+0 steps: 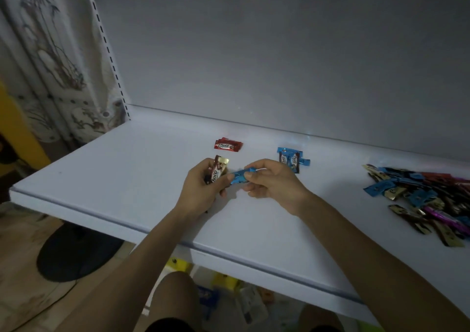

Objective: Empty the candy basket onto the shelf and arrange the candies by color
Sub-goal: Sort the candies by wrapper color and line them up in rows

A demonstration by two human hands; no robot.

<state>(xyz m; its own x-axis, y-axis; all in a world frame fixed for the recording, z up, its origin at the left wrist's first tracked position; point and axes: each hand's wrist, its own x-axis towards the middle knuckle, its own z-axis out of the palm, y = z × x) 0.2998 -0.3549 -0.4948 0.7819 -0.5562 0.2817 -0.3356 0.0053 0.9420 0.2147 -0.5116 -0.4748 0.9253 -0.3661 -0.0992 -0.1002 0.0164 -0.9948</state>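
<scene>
On the white shelf (127, 174) my left hand (203, 186) grips a gold-and-brown Choco candy (219, 170), held upright over the shelf's middle. My right hand (269, 181) pinches one end of a blue candy (239, 176) that points toward the left hand. Behind the hands lies a red Choco candy (228, 145). To the right of it rests a small group of blue candies (292, 160). A mixed pile of candies (427, 199), blue, gold, red and purple, spreads over the shelf's right end. No basket is in view.
The shelf's back panel (279, 52) rises close behind the sorted candies. A slotted upright (109, 54) and a patterned curtain (50, 59) stand at the left. Below the shelf edge are a dark round base (76, 253) on the floor and my knees.
</scene>
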